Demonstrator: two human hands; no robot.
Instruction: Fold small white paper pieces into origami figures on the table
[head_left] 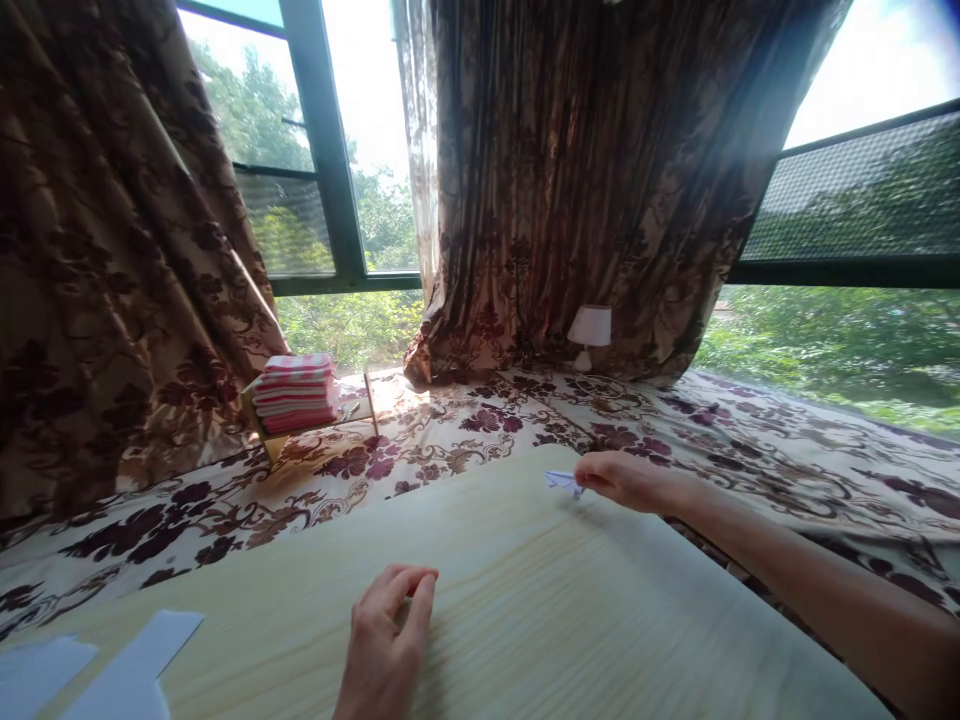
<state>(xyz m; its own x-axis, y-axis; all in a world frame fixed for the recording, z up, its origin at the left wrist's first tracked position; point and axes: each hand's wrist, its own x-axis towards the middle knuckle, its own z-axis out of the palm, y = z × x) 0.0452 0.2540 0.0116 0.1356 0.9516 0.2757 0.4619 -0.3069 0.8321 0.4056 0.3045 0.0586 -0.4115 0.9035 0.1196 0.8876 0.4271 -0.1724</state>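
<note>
Over the far right corner of the pale wooden board (480,580), my right hand (619,478) pinches a small folded white paper piece (561,481). It has pointed edges and bluish shading, and my fingers cover its right end. My left hand (391,625) is at the near middle of the board, fingers curled, with the thumb and forefinger tips close together. Nothing shows between them. To its left, at the board's near left edge, lie a cut strip of white paper (142,665) and a torn-edged white sheet (41,672).
Flowered cloth (480,420) spreads beyond the board. On it stand a small wooden rack (281,442) with stacked pink-and-white towels (296,392) at left, and a small white lamp (591,328) farther back. Curtains (570,180) and windows line the back.
</note>
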